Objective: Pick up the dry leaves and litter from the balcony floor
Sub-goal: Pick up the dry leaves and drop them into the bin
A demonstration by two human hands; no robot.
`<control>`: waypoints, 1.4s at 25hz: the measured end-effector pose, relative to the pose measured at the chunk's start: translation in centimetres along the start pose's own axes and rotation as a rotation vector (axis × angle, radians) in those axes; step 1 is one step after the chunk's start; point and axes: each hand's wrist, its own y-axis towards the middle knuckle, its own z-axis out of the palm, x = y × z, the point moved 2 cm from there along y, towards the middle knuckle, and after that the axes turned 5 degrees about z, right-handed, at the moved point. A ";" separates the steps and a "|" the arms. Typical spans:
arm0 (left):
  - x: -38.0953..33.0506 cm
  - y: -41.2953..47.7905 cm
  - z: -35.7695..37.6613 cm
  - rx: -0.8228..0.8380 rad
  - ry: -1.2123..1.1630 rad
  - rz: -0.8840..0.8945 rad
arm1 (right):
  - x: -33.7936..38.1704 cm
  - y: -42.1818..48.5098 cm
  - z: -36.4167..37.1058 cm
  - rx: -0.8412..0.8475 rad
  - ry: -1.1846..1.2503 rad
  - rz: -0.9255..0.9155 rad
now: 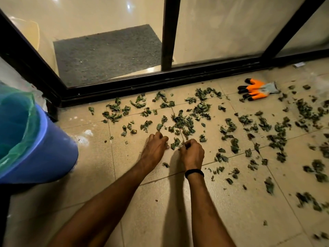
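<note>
Here, nearest, the left hand (155,148) sits right of the blue bin (53,157), fingers bent down onto the tile; whether it holds anything I cannot tell. Further right of the bin, the right hand (193,152) is curled round a few scraps of the dry leaves (183,123). Gathering looks barely begun: crumpled, brittle grey-green bits strew the glossy beige floor (231,220). Next comes a fuller handful, then a carry into the bin's thin green liner (17,122). Farthest right of the bin lies an orange, black-tipped glove (256,89).
</note>
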 end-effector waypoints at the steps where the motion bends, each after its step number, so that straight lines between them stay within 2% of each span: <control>1: 0.2 -0.3 0.2 -0.057 -0.042 -0.018 | 0.6 0.7 0.2 0.057 -0.030 -0.010; 4: 0.9 -1.4 -0.3 -0.232 -0.250 -0.131 | 2.5 1.1 1.8 0.274 -0.076 -0.049; 5: 1.2 -1.3 -0.8 -0.282 -0.290 -0.148 | 2.7 0.8 2.4 0.292 -0.073 -0.066; 8: 2.4 1.0 -1.9 -0.326 -0.278 -0.169 | 2.4 -0.5 3.0 0.183 -0.044 -0.099; 13: 2.9 4.4 -0.6 -0.189 -0.123 -0.056 | 2.1 0.4 1.2 -0.006 0.069 -0.058; 16: 2.7 3.9 0.1 -0.237 -0.090 -0.040 | 2.7 2.8 0.5 -0.001 0.067 -0.026; 19: 3.0 2.3 -0.5 -0.294 -0.245 -0.098 | 2.5 4.3 1.4 0.046 0.017 -0.043; 22: 2.9 0.4 -2.3 -0.407 -0.360 -0.139 | 1.8 4.3 2.2 -0.001 -0.041 -0.032; 27: 1.6 -1.9 -8.6 -0.573 -0.496 -0.186 | 5.0 2.1 2.1 -0.016 0.144 -0.089; 31: 1.2 -5.1 -17.2 -0.757 -0.635 -0.174 | 14.3 -2.6 -1.1 0.203 0.584 -0.193; 35: 2.9 -11.4 -28.6 -1.074 -0.604 -0.181 | 25.5 -10.5 -6.0 0.583 0.889 -0.507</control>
